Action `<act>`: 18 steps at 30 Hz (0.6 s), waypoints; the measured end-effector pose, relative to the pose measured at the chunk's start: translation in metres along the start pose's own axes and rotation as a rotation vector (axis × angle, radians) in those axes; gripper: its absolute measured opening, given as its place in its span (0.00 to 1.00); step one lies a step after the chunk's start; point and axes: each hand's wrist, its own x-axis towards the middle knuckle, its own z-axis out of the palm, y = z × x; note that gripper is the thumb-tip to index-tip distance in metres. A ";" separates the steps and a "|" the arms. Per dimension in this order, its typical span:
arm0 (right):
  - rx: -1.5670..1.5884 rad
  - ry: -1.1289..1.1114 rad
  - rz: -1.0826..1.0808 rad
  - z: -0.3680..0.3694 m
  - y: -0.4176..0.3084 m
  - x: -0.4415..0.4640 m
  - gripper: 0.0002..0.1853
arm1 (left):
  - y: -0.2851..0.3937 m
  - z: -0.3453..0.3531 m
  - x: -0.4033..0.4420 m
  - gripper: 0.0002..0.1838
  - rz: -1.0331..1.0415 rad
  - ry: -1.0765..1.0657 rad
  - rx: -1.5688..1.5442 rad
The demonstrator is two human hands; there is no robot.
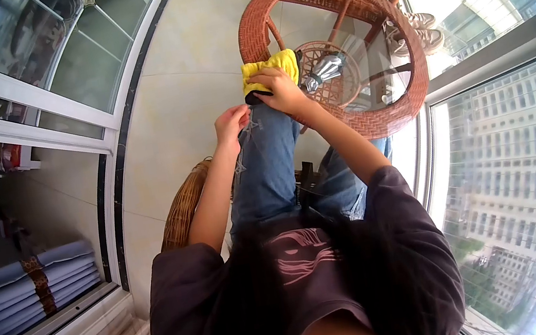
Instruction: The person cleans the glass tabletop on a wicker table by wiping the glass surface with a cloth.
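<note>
Holding the cloth, the right hand sat at nine o'clock of the table; the left hand, at the cloth's seven, pinched narrow — whether on anything, I couldn't tell.

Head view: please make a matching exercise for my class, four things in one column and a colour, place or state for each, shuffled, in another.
Things
1. Cloth
2. Jeans
3. Table rim
4. Shoes

Descriptions
A. woven, reddish brown
B. yellow, under the right hand
C. near the window
D. blue

Pairs: 1-B, 2-D, 3-A, 4-C
</note>
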 end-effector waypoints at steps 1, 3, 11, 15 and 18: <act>0.036 -0.062 -0.040 0.000 -0.013 -0.009 0.18 | 0.000 -0.001 0.000 0.09 0.005 -0.016 0.013; 0.074 -0.201 -0.100 -0.011 -0.035 -0.030 0.20 | 0.000 0.000 0.000 0.09 -0.013 -0.023 -0.009; 0.080 -0.446 -0.161 -0.043 -0.044 -0.049 0.21 | 0.003 0.007 -0.004 0.09 -0.034 0.026 0.046; -0.244 -0.031 0.059 -0.022 -0.006 -0.001 0.22 | 0.001 0.007 0.000 0.09 -0.025 0.042 0.003; -0.207 -0.060 0.013 -0.010 -0.009 -0.007 0.23 | -0.002 0.003 0.004 0.09 -0.045 0.004 -0.021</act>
